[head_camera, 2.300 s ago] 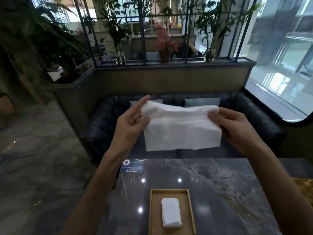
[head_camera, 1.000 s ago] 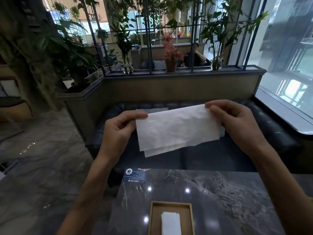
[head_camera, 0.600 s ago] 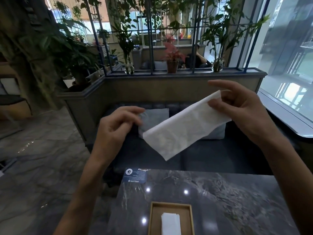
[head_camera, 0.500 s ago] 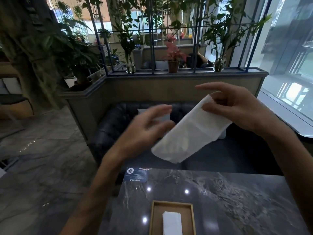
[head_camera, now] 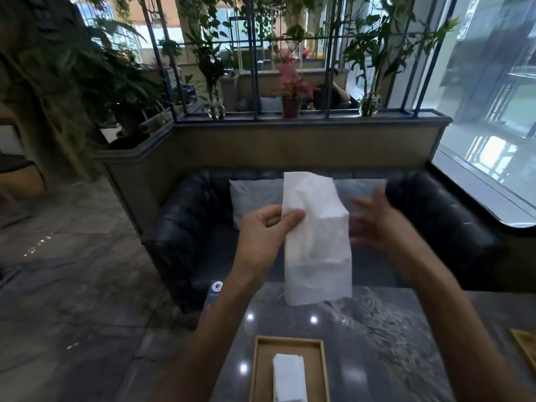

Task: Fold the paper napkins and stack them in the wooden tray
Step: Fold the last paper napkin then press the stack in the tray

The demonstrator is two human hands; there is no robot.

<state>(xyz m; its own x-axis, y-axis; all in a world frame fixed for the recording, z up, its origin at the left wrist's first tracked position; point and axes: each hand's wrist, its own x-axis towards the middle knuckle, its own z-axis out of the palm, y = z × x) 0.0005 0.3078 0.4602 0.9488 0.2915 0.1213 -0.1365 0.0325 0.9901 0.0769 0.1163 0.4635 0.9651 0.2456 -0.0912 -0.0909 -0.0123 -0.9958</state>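
A white paper napkin, folded into a long strip, hangs upright in the air above the table. My left hand pinches its left edge near the top between thumb and fingers. My right hand is blurred just right of the napkin, fingers spread, apart from the paper. Below, a wooden tray lies on the dark marble table at the bottom centre. A small stack of folded white napkins rests inside the tray.
A black leather sofa with grey cushions stands behind the table. A small blue card sits at the table's far left corner. Another wooden item shows at the right edge. A planter wall and a window lie beyond.
The napkin went from a wide sheet held by both hands to a narrow upright strip. It passed from my right hand to my left, and the right hand let go.
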